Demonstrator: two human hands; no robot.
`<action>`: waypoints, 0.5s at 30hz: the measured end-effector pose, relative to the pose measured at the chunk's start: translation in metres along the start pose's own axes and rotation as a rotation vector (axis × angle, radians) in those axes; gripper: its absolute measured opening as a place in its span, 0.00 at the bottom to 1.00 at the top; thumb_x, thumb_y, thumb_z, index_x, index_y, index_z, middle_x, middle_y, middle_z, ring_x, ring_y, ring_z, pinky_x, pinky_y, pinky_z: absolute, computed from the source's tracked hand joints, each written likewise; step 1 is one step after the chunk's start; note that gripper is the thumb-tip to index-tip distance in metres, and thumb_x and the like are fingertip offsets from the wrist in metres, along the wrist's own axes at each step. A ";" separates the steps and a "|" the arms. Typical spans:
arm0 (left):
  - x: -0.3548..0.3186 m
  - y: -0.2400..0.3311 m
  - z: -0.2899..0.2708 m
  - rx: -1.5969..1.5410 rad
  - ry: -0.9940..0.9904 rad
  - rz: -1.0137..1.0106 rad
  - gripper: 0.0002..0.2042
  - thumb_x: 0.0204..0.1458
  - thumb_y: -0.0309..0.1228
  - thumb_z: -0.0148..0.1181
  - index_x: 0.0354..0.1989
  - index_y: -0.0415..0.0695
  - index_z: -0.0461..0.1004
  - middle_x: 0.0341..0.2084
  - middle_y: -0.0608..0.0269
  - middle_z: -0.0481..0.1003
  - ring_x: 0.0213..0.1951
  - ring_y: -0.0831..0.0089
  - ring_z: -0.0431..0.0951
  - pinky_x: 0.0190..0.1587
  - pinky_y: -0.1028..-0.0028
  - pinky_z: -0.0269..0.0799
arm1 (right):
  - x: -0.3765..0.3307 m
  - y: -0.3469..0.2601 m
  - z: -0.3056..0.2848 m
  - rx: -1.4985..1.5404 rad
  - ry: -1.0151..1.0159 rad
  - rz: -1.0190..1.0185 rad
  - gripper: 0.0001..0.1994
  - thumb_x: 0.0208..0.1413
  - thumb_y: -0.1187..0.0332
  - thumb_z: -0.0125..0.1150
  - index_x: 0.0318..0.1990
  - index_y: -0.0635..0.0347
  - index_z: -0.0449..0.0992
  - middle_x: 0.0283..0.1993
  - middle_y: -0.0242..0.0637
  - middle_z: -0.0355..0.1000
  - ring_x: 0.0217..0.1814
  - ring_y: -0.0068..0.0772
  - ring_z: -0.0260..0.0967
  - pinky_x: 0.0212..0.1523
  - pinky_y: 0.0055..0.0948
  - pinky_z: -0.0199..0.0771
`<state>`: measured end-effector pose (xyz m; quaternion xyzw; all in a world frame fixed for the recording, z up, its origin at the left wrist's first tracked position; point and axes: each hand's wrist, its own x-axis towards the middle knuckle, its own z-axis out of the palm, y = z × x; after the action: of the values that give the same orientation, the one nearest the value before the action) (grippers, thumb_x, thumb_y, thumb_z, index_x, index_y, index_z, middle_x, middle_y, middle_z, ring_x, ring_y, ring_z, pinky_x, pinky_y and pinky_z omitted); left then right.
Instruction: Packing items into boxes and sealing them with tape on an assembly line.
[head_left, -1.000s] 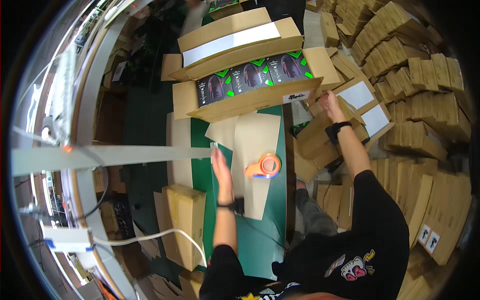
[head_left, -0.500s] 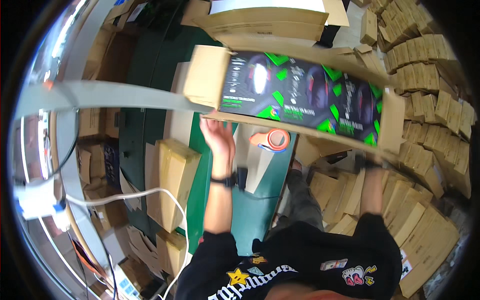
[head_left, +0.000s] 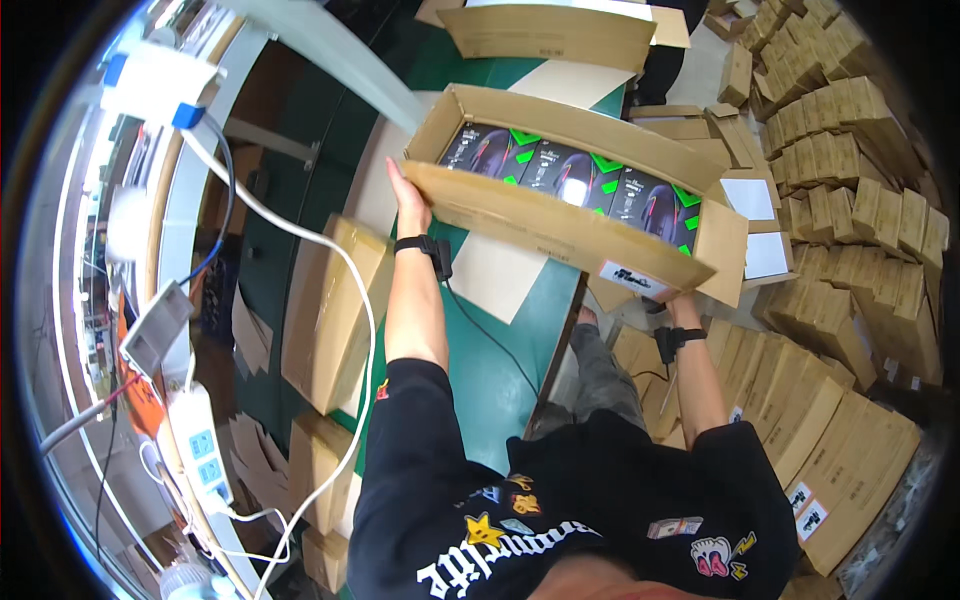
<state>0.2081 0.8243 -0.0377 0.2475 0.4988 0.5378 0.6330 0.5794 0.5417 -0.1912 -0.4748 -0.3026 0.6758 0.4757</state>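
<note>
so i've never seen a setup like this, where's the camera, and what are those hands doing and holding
There's no machine here: the grip is a person's own two bare hands. The view comes from the left one of two fisheye cameras worn on their head, looking down, so straight edges bend near the rim.

The left hand is against the left end of an open carton; the right hand, partly hidden, is at its near right corner. Together they hold it. Inside are three dark boxes with green marks.

Below is a green table with a tan sheet on it. A taped carton sits to the left, and stacked cartons fill the right.
</note>
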 end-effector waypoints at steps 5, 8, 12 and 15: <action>-0.066 0.008 -0.015 -0.006 0.093 0.279 0.29 0.61 0.54 0.38 0.60 0.41 0.63 0.57 0.58 0.67 0.58 0.67 0.65 0.61 0.67 0.57 | -0.005 0.015 -0.020 -0.034 -0.115 -0.011 0.21 0.61 0.52 0.48 0.56 0.51 0.67 0.59 0.38 0.66 0.59 0.39 0.62 0.58 0.43 0.61; -0.162 -0.016 -0.074 -0.005 0.257 0.366 0.26 0.64 0.46 0.36 0.61 0.41 0.62 0.60 0.58 0.64 0.62 0.63 0.61 0.65 0.63 0.52 | -0.077 0.032 -0.062 -0.058 -0.150 -0.016 0.20 0.61 0.52 0.48 0.55 0.51 0.68 0.58 0.37 0.67 0.58 0.39 0.63 0.57 0.42 0.63; -0.364 -0.045 -0.163 -0.230 0.706 0.036 0.23 0.61 0.43 0.41 0.62 0.46 0.62 0.57 0.58 0.67 0.57 0.62 0.68 0.54 0.60 0.70 | -0.155 0.061 -0.068 -0.096 -0.198 -0.055 0.19 0.60 0.53 0.49 0.54 0.51 0.70 0.56 0.37 0.68 0.57 0.39 0.65 0.56 0.41 0.64; -0.455 -0.079 -0.254 -0.033 0.981 -0.127 0.24 0.61 0.46 0.41 0.62 0.46 0.62 0.57 0.58 0.67 0.56 0.62 0.68 0.57 0.58 0.66 | -0.077 0.063 0.022 -0.142 -0.273 -0.059 0.18 0.60 0.54 0.49 0.53 0.51 0.71 0.55 0.37 0.69 0.56 0.39 0.66 0.55 0.40 0.66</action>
<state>0.0486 0.3215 -0.0353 -0.0754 0.7435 0.5592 0.3589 0.5443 0.4481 -0.2099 -0.4020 -0.4253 0.6966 0.4150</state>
